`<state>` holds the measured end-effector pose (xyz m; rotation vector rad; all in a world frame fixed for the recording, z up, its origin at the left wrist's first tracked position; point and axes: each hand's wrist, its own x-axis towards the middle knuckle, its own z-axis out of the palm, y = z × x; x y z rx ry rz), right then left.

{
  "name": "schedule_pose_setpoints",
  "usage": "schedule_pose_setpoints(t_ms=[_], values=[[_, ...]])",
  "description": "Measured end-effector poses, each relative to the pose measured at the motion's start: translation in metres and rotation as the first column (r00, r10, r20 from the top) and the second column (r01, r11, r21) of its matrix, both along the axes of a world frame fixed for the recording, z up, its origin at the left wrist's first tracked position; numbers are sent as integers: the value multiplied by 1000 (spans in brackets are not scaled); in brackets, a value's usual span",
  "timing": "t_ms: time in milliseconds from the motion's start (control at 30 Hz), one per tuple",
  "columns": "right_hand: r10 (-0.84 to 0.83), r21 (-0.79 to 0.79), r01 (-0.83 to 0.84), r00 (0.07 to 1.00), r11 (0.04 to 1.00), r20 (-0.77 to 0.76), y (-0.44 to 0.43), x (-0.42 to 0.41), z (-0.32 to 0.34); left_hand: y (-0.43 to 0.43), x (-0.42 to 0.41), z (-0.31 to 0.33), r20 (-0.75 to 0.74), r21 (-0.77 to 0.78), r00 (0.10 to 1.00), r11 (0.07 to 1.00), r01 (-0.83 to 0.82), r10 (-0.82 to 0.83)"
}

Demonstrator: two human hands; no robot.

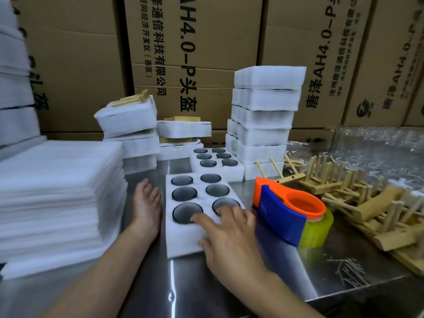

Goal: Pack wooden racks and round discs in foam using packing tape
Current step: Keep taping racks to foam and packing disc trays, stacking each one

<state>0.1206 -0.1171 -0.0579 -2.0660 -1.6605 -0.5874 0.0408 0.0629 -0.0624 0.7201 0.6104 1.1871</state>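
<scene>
A white foam tray [183, 243] with several dark round discs [184, 194] set in its holes lies on the steel table in front of me. My right hand [229, 235] rests on the tray's near right part, fingers spread, fingertips touching the two nearest discs. My left hand [146, 207] lies flat on the table between the tray's left edge and a foam stack, fingers straight. A blue and orange tape dispenser [286, 212] with a yellowish roll stands just right of the tray. Wooden racks [358, 203] lie in a heap at the right.
A tall stack of flat foam sheets [57, 198] fills the left. A second foam tray with discs [215, 166] lies behind the first. Packed foam blocks [263, 115] stand stacked at the back, some with wooden racks on top. Cardboard boxes [195, 53] form the back wall. Clear plastic wrap [371, 145] lies at the far right.
</scene>
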Motion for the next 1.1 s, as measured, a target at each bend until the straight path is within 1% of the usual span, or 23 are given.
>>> schedule_pose_setpoints(t_ms=[67,133,167,200,233,267,333,400,467,533,600,667,767,800,933,1033,1100], values=[[4,-15,-4,1000,1000,-10,-2,4,-10,-3,2,-2,-79,62,995,996,63,-58],[28,-17,-28,1000,999,-8,-3,8,-15,-6,4,-7,-192,123,967,974,191,-165],[39,-16,-39,999,999,-1,-3,10,-16,-7,5,-9,-276,169,946,961,220,-168],[48,-18,-48,999,999,9,-4,11,-16,-8,5,-11,-356,212,925,953,218,-133],[56,-32,-56,998,998,13,-4,12,-16,-8,6,-12,-406,244,910,948,203,-91],[64,-59,-63,998,996,10,-6,13,-15,-7,6,-14,-421,257,904,946,195,-72],[74,-110,-77,997,991,-32,-7,12,-6,-5,7,-16,-418,248,905,949,195,-77],[90,-177,-110,989,978,-119,-2,14,8,-5,7,-16,-420,246,904,949,196,-78],[150,-187,-175,979,967,-139,12,21,15,-4,6,-15,-441,250,895,950,186,-59],[191,-265,-234,965,935,-178,27,25,23,-4,7,-14,-471,262,882,951,167,-26],[206,-355,-263,960,897,-189,43,28,26,-5,7,-12,-469,259,883,955,146,-7],[202,-395,-263,961,880,-189,61,32,29,-3,7,-12,-433,244,901,962,119,-1],[167,-365,-246,958,898,-235,91,39,41,-4,8,-13,-415,238,910,966,104,5],[152,-374,-230,962,898,-228,100,39,43,-4,9,-13,-407,232,913,968,93,10],[70,-530,-160,980,833,-186,123,37,27,-3,9,-11,-352,156,936,987,31,27],[48,-546,-168,973,821,-228,128,39,19,-4,8,-9,-363,160,931,987,33,28],[23,-574,-149,975,805,-221,127,37,24,-5,8,-6,-341,149,940,988,40,13]])
